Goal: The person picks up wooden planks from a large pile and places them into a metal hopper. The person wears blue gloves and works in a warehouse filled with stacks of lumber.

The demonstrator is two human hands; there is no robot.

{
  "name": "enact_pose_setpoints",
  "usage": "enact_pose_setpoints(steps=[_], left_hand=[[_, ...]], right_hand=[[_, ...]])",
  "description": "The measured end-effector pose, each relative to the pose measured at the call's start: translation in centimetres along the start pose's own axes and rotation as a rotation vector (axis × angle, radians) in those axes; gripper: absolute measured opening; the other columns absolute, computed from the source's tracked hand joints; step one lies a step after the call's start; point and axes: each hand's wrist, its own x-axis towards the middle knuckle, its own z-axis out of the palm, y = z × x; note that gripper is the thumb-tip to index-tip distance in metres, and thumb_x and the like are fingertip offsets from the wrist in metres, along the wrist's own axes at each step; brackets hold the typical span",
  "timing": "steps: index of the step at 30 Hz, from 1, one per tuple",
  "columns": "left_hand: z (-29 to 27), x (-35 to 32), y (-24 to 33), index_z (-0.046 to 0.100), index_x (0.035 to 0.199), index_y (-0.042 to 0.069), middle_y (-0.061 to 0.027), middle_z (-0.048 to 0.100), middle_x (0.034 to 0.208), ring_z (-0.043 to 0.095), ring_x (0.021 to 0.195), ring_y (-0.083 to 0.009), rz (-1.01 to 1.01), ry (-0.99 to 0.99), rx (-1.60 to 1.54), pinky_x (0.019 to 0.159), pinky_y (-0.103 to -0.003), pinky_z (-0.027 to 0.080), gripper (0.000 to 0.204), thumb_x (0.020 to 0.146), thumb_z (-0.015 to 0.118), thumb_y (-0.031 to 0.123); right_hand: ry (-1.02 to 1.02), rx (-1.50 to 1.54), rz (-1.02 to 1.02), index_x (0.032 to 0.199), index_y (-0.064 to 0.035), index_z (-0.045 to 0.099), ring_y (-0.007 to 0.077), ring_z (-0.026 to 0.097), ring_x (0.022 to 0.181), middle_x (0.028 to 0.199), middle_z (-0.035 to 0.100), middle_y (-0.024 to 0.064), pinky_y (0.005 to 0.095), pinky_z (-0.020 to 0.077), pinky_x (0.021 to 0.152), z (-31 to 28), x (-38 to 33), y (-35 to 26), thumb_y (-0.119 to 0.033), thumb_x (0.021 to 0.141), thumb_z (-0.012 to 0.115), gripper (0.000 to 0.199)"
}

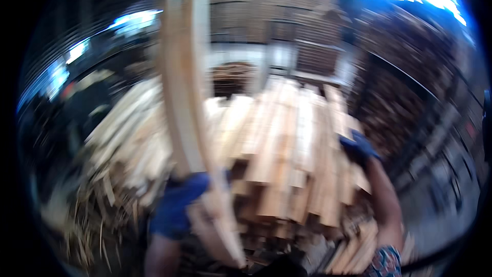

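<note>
My left hand, in a blue glove, is closed round long pale wooden boards. They stand nearly upright in front of me, tilted a little, and their lower end reaches down past the hand. At least two boards seem to be in the grip, though motion blur hides the exact number. My right hand, also in a blue glove, lies at the right side of a large pile of boards. Its fingers look stretched out and apart against the outermost boards, with some blur over them.
Splintered offcuts hang below the pile at the left. More loose boards lie low by my right forearm. Tall stacks of wood stand behind a dark rail at the right, and stacked timber rises at the back.
</note>
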Motion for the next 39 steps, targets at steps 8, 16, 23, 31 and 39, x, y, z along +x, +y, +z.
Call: enact_pose_setpoints(steps=[8, 16, 23, 31, 39], left_hand=[[-4.4, 1.0, -4.5, 0.063, 0.11, 0.0, -0.0072, 0.069, 0.094, 0.067, 0.087, -0.0151, 0.114, 0.011, -0.069, 0.079, -0.03, 0.055, 0.026, 0.086, 0.071, 0.009], [-6.9, 1.9, -2.5, 0.062, 0.119, -0.001, -0.0096, 0.07, 0.105, 0.066, 0.097, -0.0154, 0.036, -0.047, -0.035, 0.081, -0.03, 0.055, 0.036, 0.087, 0.07, 0.014], [-9.4, -0.5, -0.9, 0.047, 0.129, -0.006, -0.0203, 0.064, 0.112, 0.067, 0.097, -0.0294, 0.09, 0.195, -0.045, 0.084, -0.041, 0.057, 0.053, 0.083, 0.066, 0.01], [-14.3, -7.5, 2.1, 0.046, 0.129, -0.009, -0.0216, 0.065, 0.108, 0.067, 0.097, -0.0323, 0.061, 0.264, -0.151, 0.084, -0.041, 0.057, 0.065, 0.074, 0.074, 0.013], [-20.2, -14.0, 5.3, 0.037, 0.136, -0.004, -0.0213, 0.062, 0.104, 0.066, 0.09, -0.0316, 0.37, 0.592, -0.046, 0.078, -0.041, 0.057, 0.074, 0.072, 0.073, 0.009]], right_hand=[[0.424, -1.165, -0.371, 0.12, 0.0033, 0.058, 0.0383, 0.064, 0.091, 0.093, 0.065, 0.0264, 0.0451, 0.0513, 0.082, 0.8, -2.2, 0.2, -0.033, 0.068, 0.074, 0.065], [0.083, -0.349, -0.367, 0.106, -0.0013, 0.064, 0.0123, 0.06, 0.07, 0.08, 0.065, 0.0029, 0.0298, 0.0486, 0.063, -3.6, -5.4, -4.4, -0.012, 0.068, 0.074, 0.041], [-0.191, 0.589, -0.39, 0.117, -0.0017, 0.06, 0.0213, 0.064, 0.094, 0.103, 0.065, 0.0081, 0.0407, 0.0546, 0.087, 7.1, -8.5, -13.6, -0.024, 0.092, 0.061, 0.034], [-0.096, 0.208, -0.669, 0.105, -0.0062, 0.07, 0.0087, 0.059, 0.08, 0.089, 0.065, -0.0019, 0.0256, 0.0487, 0.073, 32.3, -9.9, -20.6, -0.029, 0.091, 0.064, 0.027], [-0.94, -0.429, -0.829, 0.132, -0.0075, 0.055, 0.0229, 0.058, 0.117, 0.128, 0.061, 0.0112, 0.0345, 0.0465, 0.099, 44.7, -12.2, -18.0, -0.037, 0.094, 0.061, 0.049]])
